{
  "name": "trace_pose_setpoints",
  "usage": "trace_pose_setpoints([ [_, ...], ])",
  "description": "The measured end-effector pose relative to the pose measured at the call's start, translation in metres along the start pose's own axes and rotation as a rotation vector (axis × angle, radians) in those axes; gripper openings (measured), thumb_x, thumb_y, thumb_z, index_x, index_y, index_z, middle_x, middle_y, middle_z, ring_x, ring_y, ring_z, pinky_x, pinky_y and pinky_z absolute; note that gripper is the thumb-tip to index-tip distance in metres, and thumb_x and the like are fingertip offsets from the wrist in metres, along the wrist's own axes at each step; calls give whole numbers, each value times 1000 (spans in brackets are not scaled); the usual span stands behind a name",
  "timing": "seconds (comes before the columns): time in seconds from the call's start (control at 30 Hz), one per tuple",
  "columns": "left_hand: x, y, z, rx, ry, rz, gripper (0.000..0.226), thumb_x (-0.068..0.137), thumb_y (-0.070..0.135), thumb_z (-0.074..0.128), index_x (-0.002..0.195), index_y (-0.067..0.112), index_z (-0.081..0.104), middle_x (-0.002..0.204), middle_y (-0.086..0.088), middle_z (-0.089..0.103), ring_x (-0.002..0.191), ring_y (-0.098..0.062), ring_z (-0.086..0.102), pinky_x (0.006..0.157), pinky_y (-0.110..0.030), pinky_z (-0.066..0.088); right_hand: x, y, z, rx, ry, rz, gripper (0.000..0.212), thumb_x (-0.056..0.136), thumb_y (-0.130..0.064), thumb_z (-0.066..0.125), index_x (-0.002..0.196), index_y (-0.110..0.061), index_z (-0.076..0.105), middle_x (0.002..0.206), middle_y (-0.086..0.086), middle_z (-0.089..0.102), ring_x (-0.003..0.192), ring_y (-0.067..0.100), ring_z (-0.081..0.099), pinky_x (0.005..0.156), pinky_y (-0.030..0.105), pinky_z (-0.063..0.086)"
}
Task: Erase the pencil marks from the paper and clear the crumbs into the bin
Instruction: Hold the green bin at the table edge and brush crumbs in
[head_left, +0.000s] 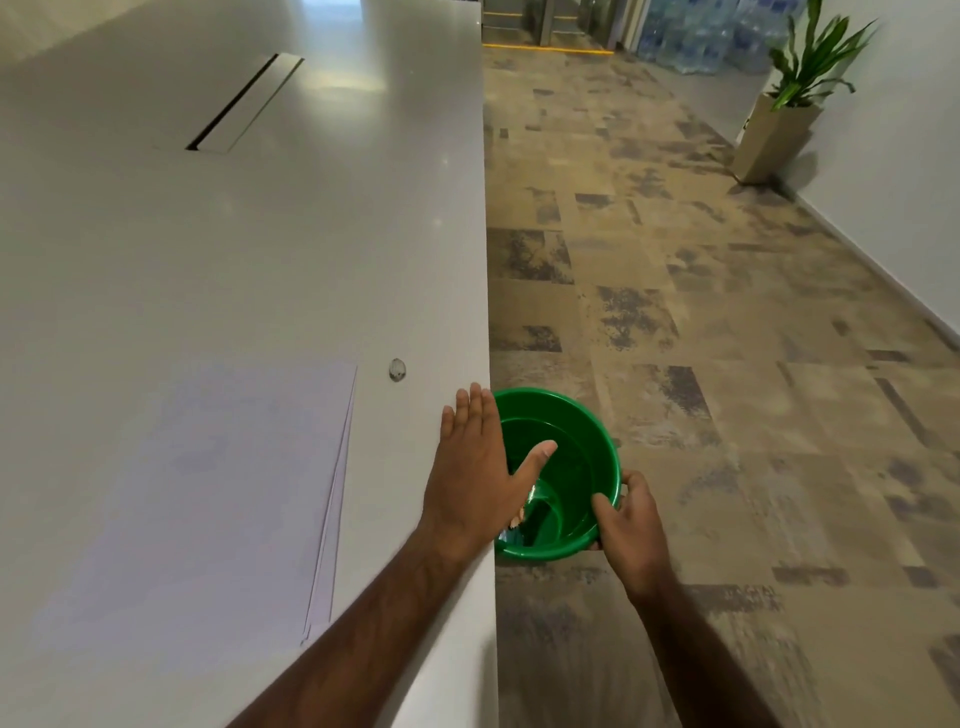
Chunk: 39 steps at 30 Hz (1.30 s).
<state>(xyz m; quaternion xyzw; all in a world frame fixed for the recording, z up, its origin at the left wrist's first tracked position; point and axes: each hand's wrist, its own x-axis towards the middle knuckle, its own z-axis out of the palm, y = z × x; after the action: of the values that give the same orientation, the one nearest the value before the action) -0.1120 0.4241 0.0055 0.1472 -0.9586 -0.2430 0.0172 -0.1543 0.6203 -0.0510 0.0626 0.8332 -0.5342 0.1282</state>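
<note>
So the crumb-clearing part looks to be well underway here. The left hand (475, 462) is laid flat at the right edge of the tabletop (208, 234), fingers (470, 410) straight and held close together, thumb stuck out over the rim of the green bin (587, 431). Nothing is gripped by it; it's shaped like a sweeping blade. The bin is held just below and right up against the tabletop edge by the right hand (631, 525), whose fingers and thumb are curled over the near rim, pinching it.

The key relation: the bin's mouth sits directly to the right of the left hand, just past the edge, so anything pushed rightwards gets dropped straight in. The edge runs away from the person, and the flat hand is lined up roughly along it.

The paper (208, 493) is lying well to the left of the left hand, long side running roughly parallel to that edge. Pencil marks can't really be made out on it. A small greyish lump, probably the eraser (398, 370), is sitting between the paper's far corner and the edge, just beyond the left fingertips. Crumbs themselves are too small to be seen, so how much is left can't be told.
</note>
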Motion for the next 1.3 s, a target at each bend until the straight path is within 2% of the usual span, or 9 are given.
trace_pose_setpoints([
  [0.1, 4, 12, 2, -82, -11, 13, 98, 97, 79, 23, 164, 14, -4, 173, -4, -7, 158, -16, -12, 128, -37, -7, 0, 1, 2, -11, -12, -15, 22, 103, -8, 57, 121, -21, 52, 98, 10, 74, 73, 21, 78, 60, 41, 65],
  [0.23, -4, 35, -1, -252, -127, 87, 90, 101, 68, 37, 165, 20, -4, 171, 6, -8, 149, -5, -19, 124, -36, -4, 0, 2, 7, 2, -30, -23, 19, 104, -11, 57, 116, -24, 53, 98, 11, 74, 77, 26, 78, 66, 53, 66],
  [0.37, -16, 60, 3, -288, -260, 164, 84, 105, 59, 42, 165, 21, -4, 170, 9, -9, 143, 1, -20, 122, -31, -3, 3, 5, 8, 13, -56, -48, 11, 105, -26, 59, 113, -17, 59, 98, 10, 74, 88, 36, 76, 62, 43, 64],
  [0.43, -17, 62, 4, -254, -238, 197, 80, 107, 54, 41, 165, 20, -1, 171, 7, -6, 142, 2, -19, 125, -29, -4, 5, 6, 9, 22, -80, -47, 14, 104, -27, 61, 110, -14, 60, 94, 12, 74, 86, 40, 76, 60, 45, 65],
  [0.6, -10, 37, -12, -154, -41, 192, 78, 106, 56, 39, 165, 18, 5, 172, 2, 2, 147, -5, -12, 126, -35, 6, -3, -2, 6, -1, -58, -33, 18, 104, -12, 57, 118, -22, 53, 98, 9, 74, 74, 23, 78, 63, 50, 66],
  [0.8, -6, -23, -15, 263, -6, -21, 96, 99, 74, 14, 162, 5, -11, 169, -17, -17, 157, -29, -17, 128, -43, -7, -4, -3, 3, 2, -56, -13, 26, 103, -9, 57, 125, -22, 51, 97, 10, 75, 73, 24, 79, 67, 56, 66],
  [1.1, -6, 43, 23, 131, -130, 153, 94, 101, 72, 16, 162, 4, -8, 170, -14, -12, 158, -27, -13, 129, -47, -2, -3, 1, -4, 3, -52, -44, 18, 106, -18, 57, 122, -24, 52, 103, 5, 74, 82, 22, 79, 68, 54, 66],
  [1.23, -10, 59, 31, 72, -160, 233, 88, 105, 66, 22, 162, 6, -7, 171, -10, -11, 158, -23, -11, 130, -42, 0, -4, -1, -6, -2, -44, -68, 9, 111, -22, 47, 116, -22, 55, 103, 4, 72, 87, 21, 75, 62, 36, 63],
  [1.3, -13, 51, 24, 27, -118, 249, 85, 105, 65, 23, 163, 10, -5, 171, -6, -12, 158, -19, -13, 130, -39, -1, -4, -3, -7, 10, -58, -57, 11, 109, -20, 52, 119, -20, 54, 102, 5, 73, 83, 22, 76, 60, 35, 63],
])
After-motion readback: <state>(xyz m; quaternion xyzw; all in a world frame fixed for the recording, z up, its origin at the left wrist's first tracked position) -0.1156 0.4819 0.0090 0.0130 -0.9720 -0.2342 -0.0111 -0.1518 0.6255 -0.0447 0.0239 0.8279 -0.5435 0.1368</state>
